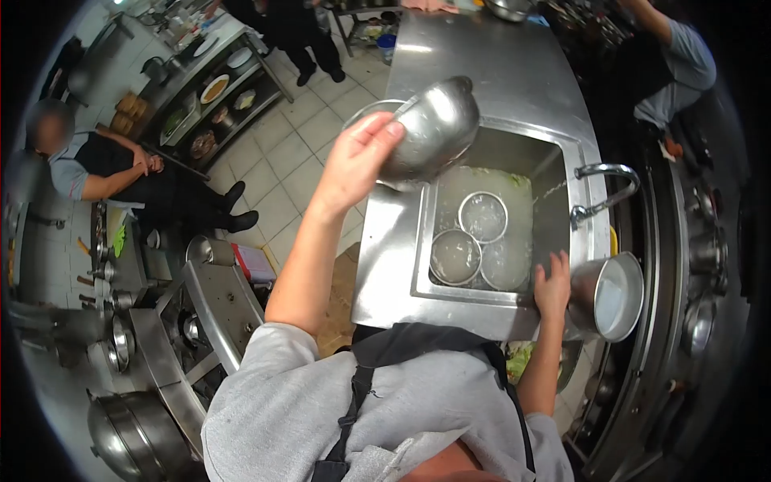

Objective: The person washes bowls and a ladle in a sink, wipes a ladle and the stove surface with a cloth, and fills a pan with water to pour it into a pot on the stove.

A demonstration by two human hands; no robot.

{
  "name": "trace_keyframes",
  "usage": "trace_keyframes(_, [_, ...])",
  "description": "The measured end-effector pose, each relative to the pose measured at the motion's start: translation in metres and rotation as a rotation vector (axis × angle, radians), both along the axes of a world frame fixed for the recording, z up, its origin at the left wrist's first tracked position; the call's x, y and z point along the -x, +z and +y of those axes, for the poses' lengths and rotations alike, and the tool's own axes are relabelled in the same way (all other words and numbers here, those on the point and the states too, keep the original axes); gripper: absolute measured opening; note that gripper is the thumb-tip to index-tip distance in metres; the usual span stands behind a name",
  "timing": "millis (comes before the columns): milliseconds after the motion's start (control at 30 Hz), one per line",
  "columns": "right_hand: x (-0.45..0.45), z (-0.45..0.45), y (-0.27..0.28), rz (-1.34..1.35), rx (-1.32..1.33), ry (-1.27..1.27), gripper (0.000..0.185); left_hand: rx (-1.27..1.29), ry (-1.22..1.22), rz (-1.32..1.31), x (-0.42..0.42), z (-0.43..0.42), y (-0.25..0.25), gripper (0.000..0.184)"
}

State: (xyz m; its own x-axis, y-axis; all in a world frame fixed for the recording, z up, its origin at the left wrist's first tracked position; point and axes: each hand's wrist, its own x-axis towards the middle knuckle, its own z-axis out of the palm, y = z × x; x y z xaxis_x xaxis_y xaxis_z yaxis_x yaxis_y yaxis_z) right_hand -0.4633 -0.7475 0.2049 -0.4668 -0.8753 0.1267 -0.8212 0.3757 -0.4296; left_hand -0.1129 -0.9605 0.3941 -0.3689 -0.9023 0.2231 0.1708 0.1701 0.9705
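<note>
My left hand (359,157) grips a metal bowl (438,132) by its rim, tilted over the steel counter at the sink's left edge. A second rim shows behind it, so there may be two bowls. On the sink's near right edge rests my right hand (552,285), its fingers apart and nothing in them. Cloudy water fills the sink (548,185), where several round metal containers (483,217) sit. Beside my right hand stands a metal pot (590,293) with something whitish inside. A curved faucet (609,169) rises at the sink's right side.
A person (112,165) leans at the left with hands together. Another person's dark legs (309,44) show at the top, and a person in a grey sleeve (681,68) at the upper right. Shelves with plates (214,88) stand upper left; a stove (221,301) lies lower left.
</note>
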Motion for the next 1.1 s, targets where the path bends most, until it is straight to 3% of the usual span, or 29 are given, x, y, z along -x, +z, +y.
trace_keyframes(100, [-0.002,0.016,-0.022,0.049,0.035,0.091,0.037,0.298,0.153,-0.596,0.0,-0.01,-0.022,0.023])
trace_keyframes(133, [-0.008,0.018,-0.015,-0.007,-0.068,0.101,0.034,0.377,0.18,-0.739,0.001,-0.014,-0.038,0.022])
trace_keyframes(200, [-0.015,0.02,-0.01,-0.057,-0.154,0.113,0.031,0.521,0.147,-0.858,-0.001,-0.026,-0.074,0.022])
trace_keyframes(233, [-0.017,0.022,-0.01,-0.056,-0.115,0.099,0.029,0.447,-0.012,-0.877,-0.006,-0.028,-0.074,0.035])
trace_keyframes(267, [-0.017,0.021,-0.01,-0.055,-0.077,0.082,0.028,0.461,-0.005,-0.874,-0.009,-0.032,-0.074,0.035])
trace_keyframes(333, [-0.016,0.021,-0.012,-0.041,-0.059,0.086,0.028,0.983,0.586,-0.962,-0.015,-0.036,-0.07,0.056])
trace_keyframes(367, [-0.017,0.023,-0.013,-0.032,-0.056,0.095,0.028,0.833,0.656,-0.978,-0.029,-0.055,-0.078,0.069])
trace_keyframes(400, [-0.019,0.026,-0.011,-0.03,-0.054,0.098,0.028,0.833,0.66,-0.977,-0.039,-0.067,-0.089,0.069])
trace_keyframes(467, [-0.023,0.022,-0.003,-0.064,-0.074,0.073,0.027,0.099,0.783,-1.105,-0.057,-0.087,-0.105,0.057])
trace_keyframes(533, [-0.022,0.021,-0.005,-0.08,-0.049,0.066,0.026,-0.551,0.209,-0.999,-0.071,-0.101,-0.108,0.036])
trace_keyframes(600, [-0.022,0.024,-0.006,-0.093,-0.034,0.066,0.026,-0.711,0.181,-0.56,-0.082,-0.103,-0.15,0.025])
trace_keyframes(700, [-0.021,0.022,-0.01,-0.093,-0.088,0.034,0.028,-0.706,0.295,-0.387,-0.067,-0.083,-0.177,0.022])
trace_keyframes(800, [-0.024,0.022,-0.003,-0.094,-0.106,0.053,0.028,-0.34,0.396,-0.456,-0.042,-0.061,-0.16,0.022])
trace_keyframes(867, [-0.021,0.023,-0.005,-0.086,-0.115,0.065,0.028,0.134,0.538,-0.84,-0.017,-0.048,-0.132,0.029])
trace_keyframes(933, [-0.025,0.02,-0.005,-0.089,-0.125,0.073,0.028,0.447,0.478,-0.696,0.005,-0.016,-0.074,0.036])
trace_keyframes(1000, [-0.027,0.021,-0.001,-0.099,-0.133,0.027,0.027,0.929,0.508,-0.811,0.014,-0.014,-0.048,0.043])
trace_keyframes(1033, [-0.028,0.021,-0.001,-0.114,-0.143,0.021,0.027,0.928,0.517,-0.813,0.016,-0.011,-0.038,0.043])
trace_keyframes(1100, [-0.029,0.023,-0.001,-0.084,-0.123,0.021,0.027,1.197,0.515,-0.794,0.013,-0.005,-0.022,0.043])
